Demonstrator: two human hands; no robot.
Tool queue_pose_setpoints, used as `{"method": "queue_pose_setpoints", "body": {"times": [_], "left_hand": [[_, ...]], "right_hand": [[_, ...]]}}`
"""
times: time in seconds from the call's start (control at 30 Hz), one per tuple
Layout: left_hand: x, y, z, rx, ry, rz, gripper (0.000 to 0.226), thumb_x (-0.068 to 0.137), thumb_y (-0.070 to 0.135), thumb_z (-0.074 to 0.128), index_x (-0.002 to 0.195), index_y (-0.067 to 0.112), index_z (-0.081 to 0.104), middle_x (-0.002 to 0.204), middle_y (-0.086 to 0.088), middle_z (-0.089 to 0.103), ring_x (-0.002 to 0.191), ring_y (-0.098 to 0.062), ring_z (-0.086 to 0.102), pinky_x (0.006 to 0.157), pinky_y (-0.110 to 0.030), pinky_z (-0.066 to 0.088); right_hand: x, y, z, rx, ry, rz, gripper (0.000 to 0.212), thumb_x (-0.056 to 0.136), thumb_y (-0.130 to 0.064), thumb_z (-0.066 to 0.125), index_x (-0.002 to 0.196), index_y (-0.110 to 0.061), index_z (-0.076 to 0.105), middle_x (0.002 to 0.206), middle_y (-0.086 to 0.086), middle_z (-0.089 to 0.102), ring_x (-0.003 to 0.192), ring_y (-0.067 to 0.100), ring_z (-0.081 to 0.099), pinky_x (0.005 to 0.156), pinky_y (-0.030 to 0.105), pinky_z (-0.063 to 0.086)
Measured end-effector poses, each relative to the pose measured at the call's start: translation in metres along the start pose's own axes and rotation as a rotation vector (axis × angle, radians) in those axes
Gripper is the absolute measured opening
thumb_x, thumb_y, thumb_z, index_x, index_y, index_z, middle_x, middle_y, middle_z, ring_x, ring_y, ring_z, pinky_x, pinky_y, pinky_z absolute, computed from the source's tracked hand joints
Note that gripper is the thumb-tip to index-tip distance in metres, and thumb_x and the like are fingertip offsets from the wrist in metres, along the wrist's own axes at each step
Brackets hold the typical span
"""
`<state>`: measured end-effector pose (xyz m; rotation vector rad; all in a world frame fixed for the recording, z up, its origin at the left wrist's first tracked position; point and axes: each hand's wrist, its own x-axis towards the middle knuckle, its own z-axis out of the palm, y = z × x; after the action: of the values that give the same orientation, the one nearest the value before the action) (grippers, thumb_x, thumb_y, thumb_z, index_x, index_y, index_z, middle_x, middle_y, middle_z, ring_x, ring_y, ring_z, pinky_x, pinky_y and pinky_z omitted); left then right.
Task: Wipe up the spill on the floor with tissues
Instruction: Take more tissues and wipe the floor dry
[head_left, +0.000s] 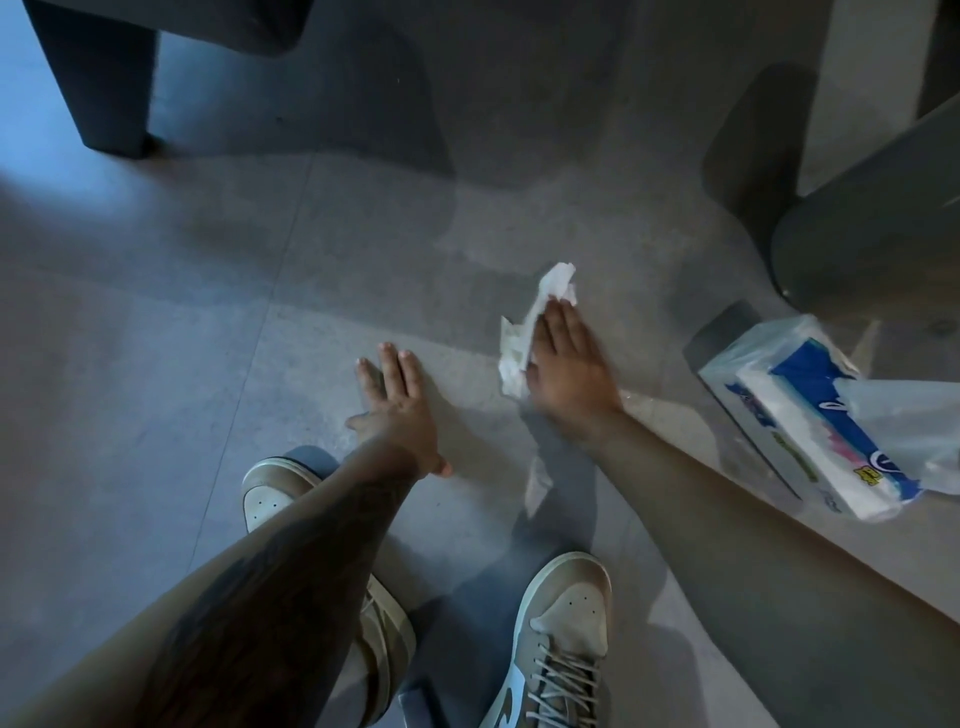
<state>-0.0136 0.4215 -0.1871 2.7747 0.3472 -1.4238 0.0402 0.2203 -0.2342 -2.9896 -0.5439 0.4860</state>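
At the upper left of the frame a dark furniture leg (104, 78) stands on the grey floor (156, 338), its top cut off by the edge. Lower down, my view takes in the left shoe (270, 488), half covered by the forearm. The left hand (397, 400) lies flat on the floor just left of centre, fingers straight and spread, holding nothing; I read it as a brace.

Right of centre, the tissue (514, 348) lies crumpled on the floor under the right hand (569, 364), whose fingers are stretched out flat and press down on it rather than curl round it. The thumb is hidden, so I cannot say whether it pinches an edge. The tissue is light, soft and limp; once wet it will likely tear and drag, so I would keep the palm over its bunched middle and push, not pull by a corner.

The spill (649, 405) is hard to make out: only a faint wet glint beside the right wrist, its extent unclear. A pale patch below the wrist could be paper or a reflection; I cannot tell. The right shoe (566, 623) is at the bottom centre. At the right, the tissue pack (810, 415) lies open in its plastic wrap, partly cut off, below a grey rounded base (857, 234).
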Motion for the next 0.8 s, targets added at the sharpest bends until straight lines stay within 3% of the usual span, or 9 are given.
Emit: {"method": "queue_pose_setpoints", "body": {"times": [0.13,0.23,0.3,0.37,0.57,0.7,0.8], "left_hand": [[-0.001,-0.002,0.001,0.019,0.012,0.012,0.152,0.062,0.061,0.083,0.149,0.006,-0.030,0.156,-0.012,-0.039,0.145,-0.044,-0.027,0.102,-0.060,0.044],[0.001,-0.002,0.001,0.022,0.013,0.016,0.154,0.061,0.062,0.083,0.148,0.006,-0.031,0.155,-0.013,-0.040,0.144,-0.045,-0.027,0.103,-0.061,0.042],[0.001,-0.002,0.002,0.012,0.015,0.020,0.155,0.060,0.062,0.084,0.148,0.007,-0.031,0.155,-0.013,-0.040,0.144,-0.045,-0.027,0.103,-0.062,0.041],[0.000,-0.004,0.002,0.000,0.018,0.026,0.154,0.061,0.060,0.084,0.148,0.007,-0.031,0.155,-0.013,-0.040,0.144,-0.045,-0.026,0.103,-0.063,0.040],[0.002,-0.004,0.004,0.005,0.020,0.034,0.154,0.060,0.060,0.084,0.148,0.007,-0.032,0.154,-0.013,-0.041,0.144,-0.046,-0.027,0.103,-0.063,0.041],[0.001,-0.003,0.002,-0.001,0.009,0.029,0.154,0.061,0.059,0.084,0.148,0.007,-0.032,0.154,-0.013,-0.041,0.144,-0.046,-0.027,0.104,-0.063,0.040],[0.001,-0.003,0.002,-0.005,0.013,0.031,0.154,0.061,0.059,0.084,0.148,0.007,-0.031,0.154,-0.013,-0.041,0.144,-0.046,-0.027,0.104,-0.063,0.041]], "right_hand": [[0.019,-0.052,-0.002,-0.025,-0.001,-0.112,0.060,0.101,-0.031,0.034,0.153,-0.005,0.025,0.164,0.015,0.010,0.152,0.035,0.004,0.121,0.047,0.008],[-0.008,-0.054,0.011,0.013,-0.051,-0.217,0.062,0.099,-0.029,0.025,0.152,0.002,0.026,0.162,0.018,0.017,0.151,0.034,0.011,0.122,0.046,0.017],[-0.034,-0.041,0.018,0.056,-0.071,-0.228,0.058,0.098,-0.028,0.035,0.147,0.003,0.032,0.160,0.021,0.024,0.150,0.035,0.016,0.122,0.045,0.019],[-0.057,-0.017,0.023,0.076,-0.066,-0.166,0.056,0.097,-0.028,0.042,0.144,0.002,0.037,0.159,0.021,0.026,0.150,0.035,0.017,0.122,0.044,0.018],[-0.083,0.058,0.019,0.074,-0.032,0.214,0.064,0.098,-0.032,0.042,0.149,0.005,0.028,0.161,0.021,0.019,0.150,0.034,0.014,0.123,0.045,0.012],[-0.069,0.053,0.018,0.129,0.034,0.433,0.060,0.101,-0.028,0.036,0.150,0.005,0.026,0.161,0.024,0.017,0.150,0.037,0.013,0.123,0.047,0.012],[-0.095,0.042,0.027,0.143,0.039,0.432,0.059,0.102,-0.025,0.035,0.152,0.002,0.021,0.163,0.020,0.014,0.151,0.034,0.009,0.122,0.047,0.017]]}}
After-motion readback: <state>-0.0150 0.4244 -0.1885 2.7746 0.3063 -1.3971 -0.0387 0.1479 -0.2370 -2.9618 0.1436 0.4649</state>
